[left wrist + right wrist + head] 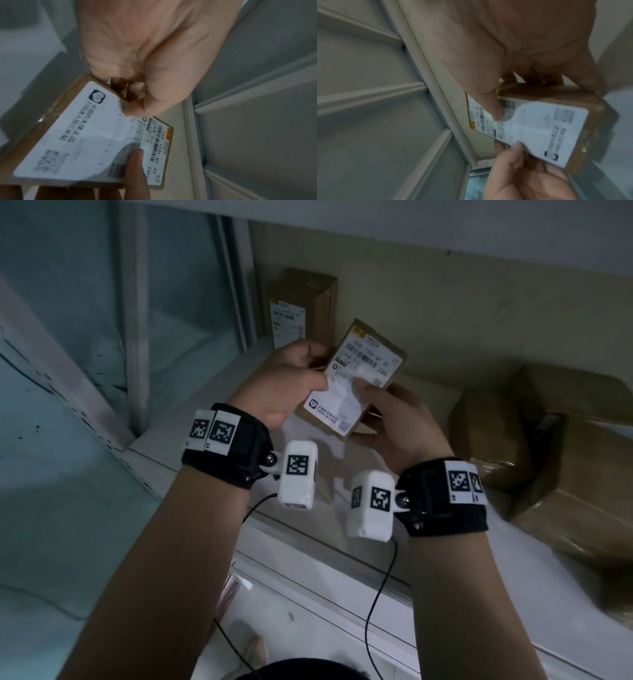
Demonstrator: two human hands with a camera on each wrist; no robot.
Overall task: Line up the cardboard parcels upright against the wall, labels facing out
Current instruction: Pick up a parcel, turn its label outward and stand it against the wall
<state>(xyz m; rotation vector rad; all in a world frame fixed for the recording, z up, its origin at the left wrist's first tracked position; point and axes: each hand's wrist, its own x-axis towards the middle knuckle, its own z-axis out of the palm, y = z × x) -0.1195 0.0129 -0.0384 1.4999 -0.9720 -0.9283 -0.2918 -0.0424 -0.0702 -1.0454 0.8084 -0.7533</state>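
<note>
Cardboard parcel (356, 381) is held in the air between both hands, left hand (284, 381) pinching one long edge and right hand (397, 419) curled round the other, label toward the person, long axis tilted toward the wall (479, 302) beside the standing parcel (298, 306).

Dim room: beige wall (479, 302), white ledge (308, 542), window frame (236, 285) at left.
</note>
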